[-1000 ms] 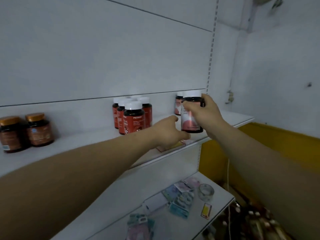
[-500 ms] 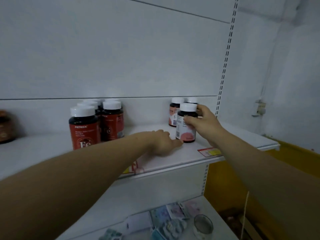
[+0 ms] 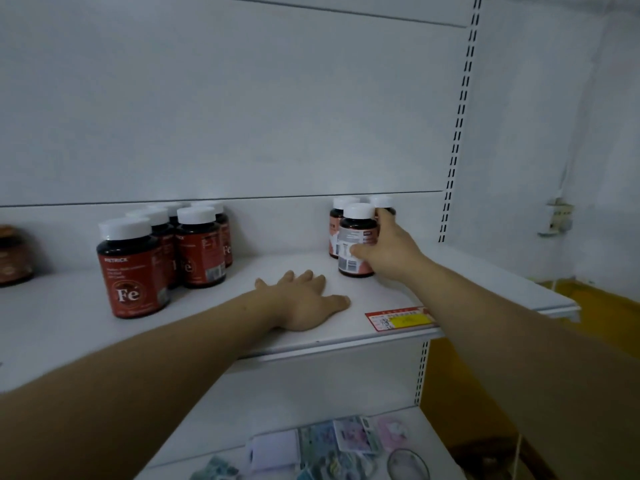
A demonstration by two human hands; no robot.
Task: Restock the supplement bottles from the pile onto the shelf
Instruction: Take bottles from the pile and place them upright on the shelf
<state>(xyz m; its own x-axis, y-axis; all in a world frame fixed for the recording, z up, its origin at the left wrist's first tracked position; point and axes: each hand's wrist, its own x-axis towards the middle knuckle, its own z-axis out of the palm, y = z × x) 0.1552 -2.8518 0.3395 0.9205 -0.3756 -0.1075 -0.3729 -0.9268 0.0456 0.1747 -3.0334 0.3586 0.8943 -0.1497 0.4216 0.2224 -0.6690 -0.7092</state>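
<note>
My right hand [image 3: 388, 251] grips a dark supplement bottle with a white cap and pink label [image 3: 354, 242], standing upright on the white shelf [image 3: 398, 292]. Two like bottles [image 3: 337, 220] stand just behind it against the back panel. My left hand [image 3: 306, 303] lies flat, palm down, on the shelf to the left of that bottle, fingers spread and holding nothing. A group of several red-labelled bottles with white caps [image 3: 133, 268] stands further left on the same shelf.
A red and yellow price tag [image 3: 401, 318] lies at the shelf's front edge. A brown bottle [image 3: 14, 254] sits at the far left. The lower shelf [image 3: 277, 410] carries small packets and a tape roll [image 3: 408, 464]. A yellow wall [image 3: 606, 306] is at right.
My right hand has brought the pink-labelled bottle down from the air onto the shelf, in front of the two like bottles. My left hand has flattened on the shelf. The view moved closer.
</note>
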